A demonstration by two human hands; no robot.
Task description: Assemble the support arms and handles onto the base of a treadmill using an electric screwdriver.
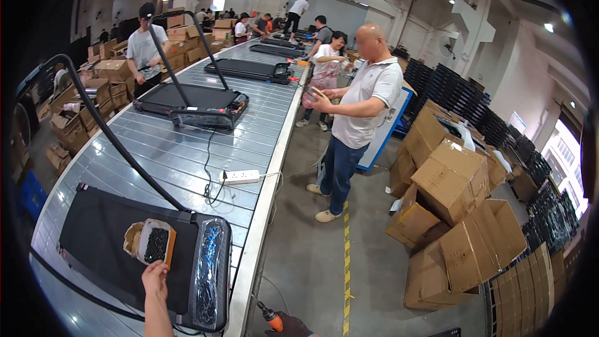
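Left hand, fingers together and empty, reaches toward the box of black screws; right hand clamps the orange-tipped driver; pick one screw cleanly.

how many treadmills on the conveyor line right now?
4 clearly visible: the black flat treadmill nearest the camera, by the left hand; a second with raised handlebar; a third; a fourth. More may sit farther back, too small to tell.
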